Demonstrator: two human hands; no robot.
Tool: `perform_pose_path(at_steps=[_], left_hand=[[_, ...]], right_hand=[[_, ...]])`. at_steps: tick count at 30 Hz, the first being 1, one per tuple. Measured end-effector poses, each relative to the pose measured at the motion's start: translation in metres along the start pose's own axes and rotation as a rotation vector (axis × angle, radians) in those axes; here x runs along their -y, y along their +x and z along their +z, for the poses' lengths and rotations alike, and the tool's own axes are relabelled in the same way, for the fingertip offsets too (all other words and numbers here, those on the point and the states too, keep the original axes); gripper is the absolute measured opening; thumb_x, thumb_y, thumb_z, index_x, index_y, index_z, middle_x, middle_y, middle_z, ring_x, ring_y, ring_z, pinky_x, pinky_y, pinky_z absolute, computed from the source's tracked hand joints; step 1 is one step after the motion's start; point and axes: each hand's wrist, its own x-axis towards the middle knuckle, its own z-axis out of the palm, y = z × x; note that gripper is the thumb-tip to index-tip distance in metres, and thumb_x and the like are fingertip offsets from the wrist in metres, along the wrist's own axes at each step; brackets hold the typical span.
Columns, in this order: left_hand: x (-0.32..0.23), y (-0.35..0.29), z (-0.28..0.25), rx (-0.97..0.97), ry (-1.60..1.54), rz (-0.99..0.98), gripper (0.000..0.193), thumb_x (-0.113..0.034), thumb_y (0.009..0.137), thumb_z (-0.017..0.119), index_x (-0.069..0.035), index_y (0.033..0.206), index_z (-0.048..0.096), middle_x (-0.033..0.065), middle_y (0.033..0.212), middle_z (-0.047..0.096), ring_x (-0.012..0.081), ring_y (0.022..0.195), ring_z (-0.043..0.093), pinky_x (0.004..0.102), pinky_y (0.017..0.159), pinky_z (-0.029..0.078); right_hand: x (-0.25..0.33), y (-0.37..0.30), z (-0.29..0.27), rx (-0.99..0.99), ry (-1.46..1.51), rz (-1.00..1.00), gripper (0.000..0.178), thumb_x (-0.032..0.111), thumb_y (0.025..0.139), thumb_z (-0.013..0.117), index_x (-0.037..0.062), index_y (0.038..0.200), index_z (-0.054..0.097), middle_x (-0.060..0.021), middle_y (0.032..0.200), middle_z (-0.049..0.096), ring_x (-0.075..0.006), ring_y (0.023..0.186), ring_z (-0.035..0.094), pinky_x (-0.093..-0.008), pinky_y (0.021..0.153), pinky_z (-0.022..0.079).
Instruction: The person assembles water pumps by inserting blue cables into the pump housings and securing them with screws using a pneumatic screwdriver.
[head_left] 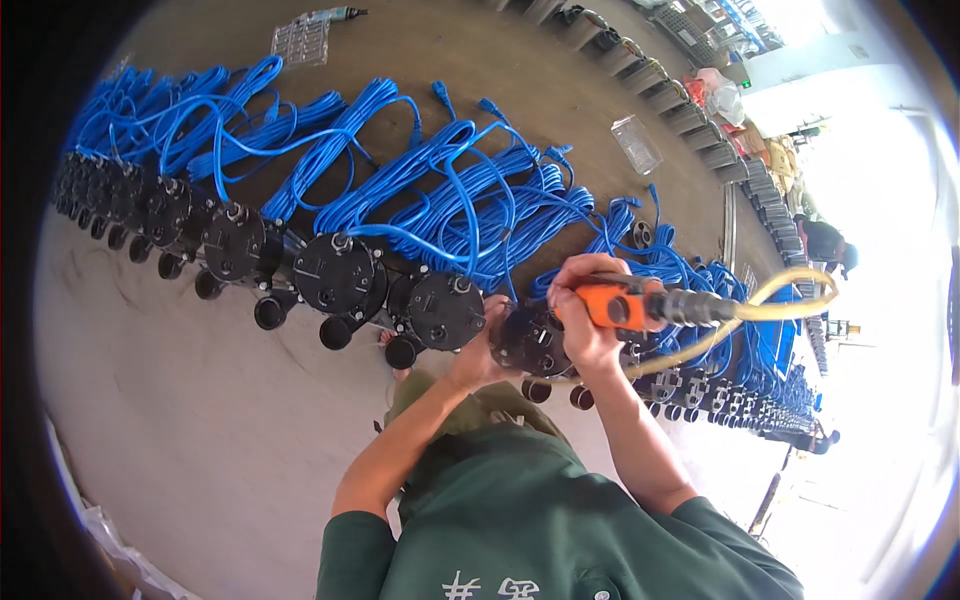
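Observation:
My right hand (588, 335) is wrapped round an orange and black power tool (612, 306). From the tool's black ribbed end, a yellow cord (790, 310) loops out to the right and back. Beneath the tool is a round-topped black pump (525, 342). Its left edge lies in the grip of my left hand (482, 348). The tool and my right hand hide part of this pump's top, so I cannot see where the tool's tip is. Another black pump (447, 310) with a side outlet stands just left of my left hand.
A long row of similar black pumps (235, 242) runs both ways along the bench edge. Bundled blue cables (380, 190) lie behind them. Clear plastic trays (636, 145) sit on the brown bench (480, 60); metal cylinders (688, 120) line its far side.

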Motion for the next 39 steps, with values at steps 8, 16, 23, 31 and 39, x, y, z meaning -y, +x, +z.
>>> perform_pose_path(at_steps=[8,16,23,31,39], left_hand=[[-0.011,-0.005,-0.003,0.013,-0.109,-0.301,0.111,-0.028,0.058,0.099,-0.004,0.146,0.034,0.0192,0.139,0.05,0.0362,0.123,0.056,0.0441,0.103,0.049],[-0.044,-0.092,0.073,-0.167,0.436,-0.32,0.051,-0.01,0.081,0.08,0.001,0.124,0.054,0.0167,0.112,0.059,0.0315,0.097,0.06,0.0424,0.082,0.049],[-0.017,-0.087,0.134,-0.279,0.6,-0.368,0.017,-0.003,0.086,0.073,0.002,0.103,0.071,0.0151,0.102,0.069,0.0345,0.085,0.069,0.0413,0.074,0.054],[-0.021,-0.097,0.144,-0.355,0.702,-0.301,0.012,-0.006,0.09,0.068,-0.001,0.1,0.073,0.0141,0.101,0.071,0.0366,0.085,0.07,0.0428,0.074,0.055],[-0.011,-0.099,0.142,-0.368,0.671,-0.242,0.012,-0.006,0.086,0.071,-0.001,0.098,0.073,0.0129,0.096,0.07,0.0345,0.081,0.069,0.0416,0.071,0.056]], right_hand=[[0.034,0.007,-0.008,0.068,0.033,-0.009,0.03,-0.004,0.083,0.063,-0.0017,0.112,0.057,-0.0105,0.092,0.066,-0.0148,0.075,0.065,-0.0281,0.071,0.056],[0.133,-0.053,-0.121,0.084,0.053,-0.35,0.035,0.004,0.087,0.069,0.0011,0.118,0.052,-0.0182,0.099,0.061,-0.0175,0.068,0.061,-0.0298,0.063,0.055],[0.103,-0.1,-0.176,0.129,0.24,-0.252,0.033,-0.006,0.079,0.061,-0.0048,0.111,0.055,-0.0199,0.095,0.064,-0.0168,0.069,0.064,-0.0278,0.061,0.055],[0.076,-0.104,-0.166,0.182,0.358,0.072,0.025,-0.007,0.082,0.06,-0.0021,0.107,0.059,-0.0103,0.093,0.067,-0.0123,0.071,0.063,-0.0264,0.065,0.053],[0.019,-0.087,-0.126,0.346,0.226,0.033,0.026,-0.008,0.081,0.06,0.0005,0.106,0.058,-0.0074,0.093,0.066,-0.0128,0.082,0.064,-0.0271,0.073,0.053]])
